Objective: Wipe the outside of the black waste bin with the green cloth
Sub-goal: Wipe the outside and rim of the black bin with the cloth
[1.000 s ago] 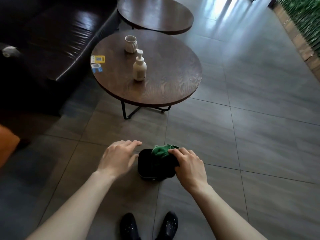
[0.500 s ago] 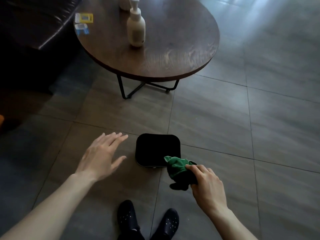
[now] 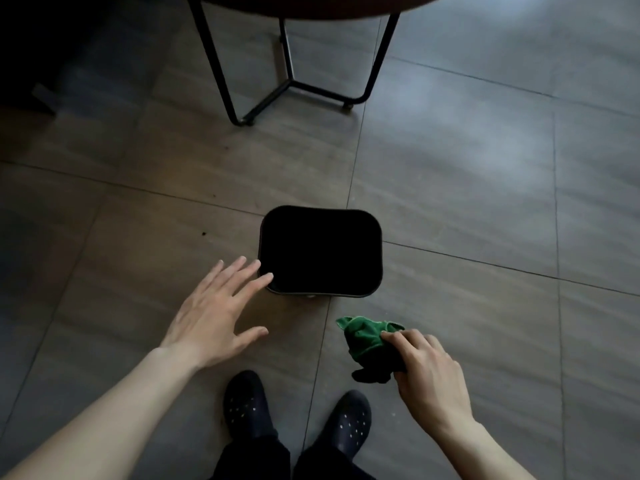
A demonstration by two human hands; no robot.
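Head view: black waste bin (image 3: 320, 251) upright on tiled floor (image 3: 485, 202); left hand (image 3: 216, 313) spread flat, fingertips at bin's left rim; right hand (image 3: 424, 368) gripping bunched green cloth (image 3: 365, 336) near bin's front corner.

One black waste bin (image 3: 320, 251), one green cloth (image 3: 367, 336), two bare hands, left (image 3: 216, 315) and right (image 3: 427, 370), two dark perforated clogs (image 3: 246, 405), and one black metal table frame (image 3: 294, 77).
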